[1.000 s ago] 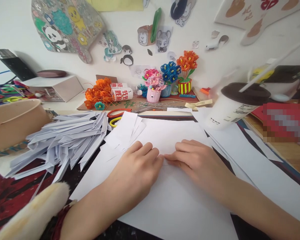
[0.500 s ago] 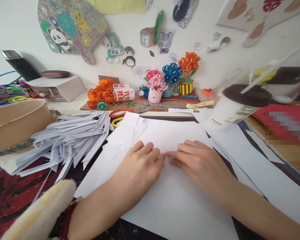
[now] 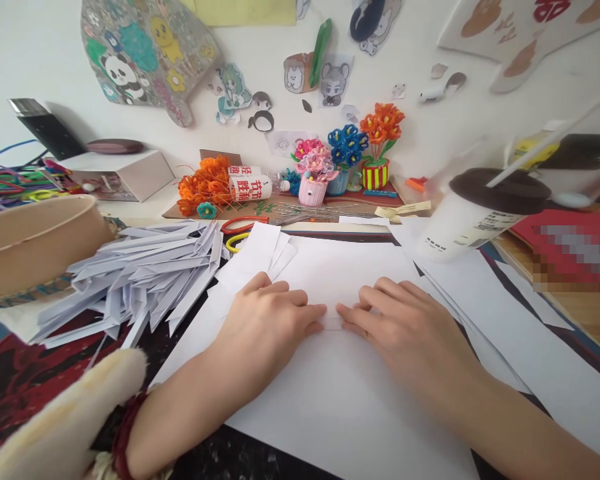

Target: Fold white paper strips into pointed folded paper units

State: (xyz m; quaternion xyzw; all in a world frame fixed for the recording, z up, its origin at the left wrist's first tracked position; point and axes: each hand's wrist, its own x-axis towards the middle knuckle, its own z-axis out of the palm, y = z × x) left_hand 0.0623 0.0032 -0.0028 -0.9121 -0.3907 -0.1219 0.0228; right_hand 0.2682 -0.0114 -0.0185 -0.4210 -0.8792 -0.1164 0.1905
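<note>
My left hand [image 3: 266,321] and my right hand [image 3: 399,324] lie close together, fingertips almost meeting, and press down on a small white paper piece [image 3: 331,319] between them. The fingers of both hands are curled and held together on it. The piece rests on a large white sheet [image 3: 350,407] spread over the dark table. Most of the small piece is hidden under my fingers.
A heap of folded white paper strips [image 3: 140,277] lies at the left, beside a brown paper bowl [image 3: 30,241]. Small paper squares [image 3: 260,253] and red-and-yellow scissors [image 3: 240,230] sit behind my hands. A lidded cup with a straw [image 3: 473,217] stands at the right. Craft flowers [image 3: 340,157] line the wall.
My hands have shifted slightly on the small paper piece, the left fingers curling in a little. The view has drifted a bit to the left.
</note>
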